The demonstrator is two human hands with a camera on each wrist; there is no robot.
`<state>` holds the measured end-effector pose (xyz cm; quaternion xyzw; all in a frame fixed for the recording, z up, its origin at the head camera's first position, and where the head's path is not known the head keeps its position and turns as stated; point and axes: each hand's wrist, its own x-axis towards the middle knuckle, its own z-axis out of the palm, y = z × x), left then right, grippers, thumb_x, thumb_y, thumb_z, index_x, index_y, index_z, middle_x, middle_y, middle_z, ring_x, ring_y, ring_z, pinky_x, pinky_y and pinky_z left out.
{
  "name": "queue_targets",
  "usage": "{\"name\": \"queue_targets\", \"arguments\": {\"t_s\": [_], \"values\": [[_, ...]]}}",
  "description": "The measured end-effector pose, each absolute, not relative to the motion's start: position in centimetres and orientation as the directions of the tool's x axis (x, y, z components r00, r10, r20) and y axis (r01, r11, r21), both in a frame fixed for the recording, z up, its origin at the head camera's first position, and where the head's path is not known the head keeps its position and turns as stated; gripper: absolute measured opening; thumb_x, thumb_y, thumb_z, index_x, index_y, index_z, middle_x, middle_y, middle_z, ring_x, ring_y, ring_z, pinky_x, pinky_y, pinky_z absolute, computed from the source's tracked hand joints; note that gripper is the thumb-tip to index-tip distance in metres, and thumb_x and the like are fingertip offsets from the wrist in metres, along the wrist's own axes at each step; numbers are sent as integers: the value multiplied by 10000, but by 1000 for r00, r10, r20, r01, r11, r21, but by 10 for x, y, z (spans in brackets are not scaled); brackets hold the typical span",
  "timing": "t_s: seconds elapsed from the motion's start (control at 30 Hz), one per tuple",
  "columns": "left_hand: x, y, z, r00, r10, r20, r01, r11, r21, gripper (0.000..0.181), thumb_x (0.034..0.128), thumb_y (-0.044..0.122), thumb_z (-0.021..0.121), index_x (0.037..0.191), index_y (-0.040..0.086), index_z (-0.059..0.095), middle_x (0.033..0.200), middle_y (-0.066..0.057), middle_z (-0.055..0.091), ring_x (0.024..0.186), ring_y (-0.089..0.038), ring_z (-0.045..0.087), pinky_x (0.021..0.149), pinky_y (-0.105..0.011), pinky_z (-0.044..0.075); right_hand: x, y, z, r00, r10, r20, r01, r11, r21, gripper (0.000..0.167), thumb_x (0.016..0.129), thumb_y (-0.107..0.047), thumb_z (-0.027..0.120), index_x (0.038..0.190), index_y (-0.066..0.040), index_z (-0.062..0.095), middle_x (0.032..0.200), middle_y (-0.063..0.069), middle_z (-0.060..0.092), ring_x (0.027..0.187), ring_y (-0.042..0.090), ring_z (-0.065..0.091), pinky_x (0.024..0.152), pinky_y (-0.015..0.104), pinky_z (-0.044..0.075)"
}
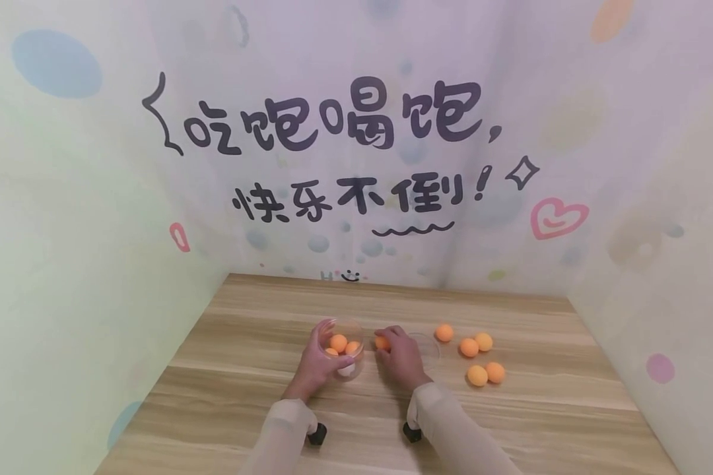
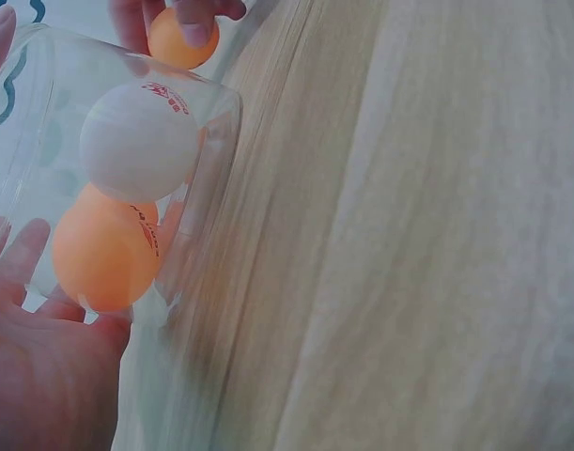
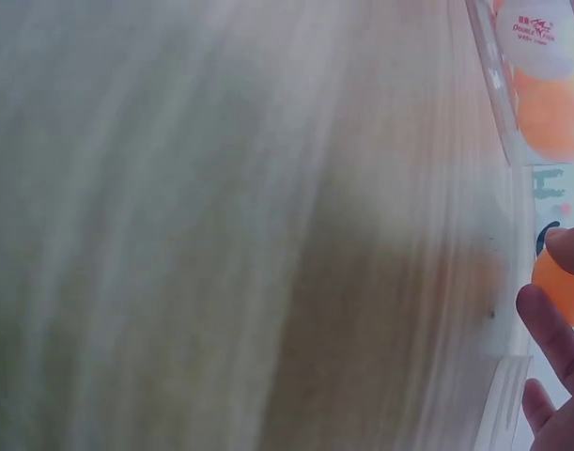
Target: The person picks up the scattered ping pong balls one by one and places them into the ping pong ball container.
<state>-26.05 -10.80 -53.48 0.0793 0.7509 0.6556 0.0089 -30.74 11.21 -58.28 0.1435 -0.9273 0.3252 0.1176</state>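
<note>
My left hand [image 1: 317,363] grips a clear round container [image 2: 226,111] from its left side, thumb toward the near wall. Inside it are several orange ping-pong balls [image 1: 338,342] and a white ping-pong ball [image 2: 139,141] with red print. Just right of the container, my right hand [image 1: 405,356] pinches an orange ping-pong ball [image 3: 561,289] between thumb and fingers, apart from the container wall. Partly hidden behind the right hand, a clear round lid-like piece [image 1: 438,351] lies on the table.
Several loose orange ping-pong balls lie right of the right hand, among them a single ball [image 1: 444,332] at the back and a nearer ball [image 1: 477,376]. The wood-grain table [image 1: 243,316] meets printed walls [image 1: 356,257] at the back and both sides.
</note>
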Motion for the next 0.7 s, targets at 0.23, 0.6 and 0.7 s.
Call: {"name": "queue_targets", "arguments": {"t_s": [0.23,0.6,0.7], "values": [[-260,-109,-534,-987,130,95,112,132,985,934,751,102,843,1495,74,278,1530,-168,317,1389,-408,276,1071,-570,312,-303,110,-582,-938,-140,317,-316,724,-613,360,824,-131,774,1172,-133,681,1131,62,594,962,254,578,844,455,476],[-260,-108,-534,-988,126,89,105,129,986,940,751,101,844,1497,68,274,1535,-178,307,1390,-403,278,1067,-563,323,-296,100,-577,-944,-44,327,-279,634,-721,359,813,-134,798,1152,-119,682,1071,38,562,900,190,554,793,365,489],[-261,-108,-535,-988,125,89,104,119,987,945,749,97,845,1499,65,271,1535,-178,306,1388,-405,278,1061,-566,330,-294,96,-575,-951,-22,310,-259,605,-753,362,820,-152,795,1161,-130,676,1070,26,553,852,163,538,740,327,492]]}}
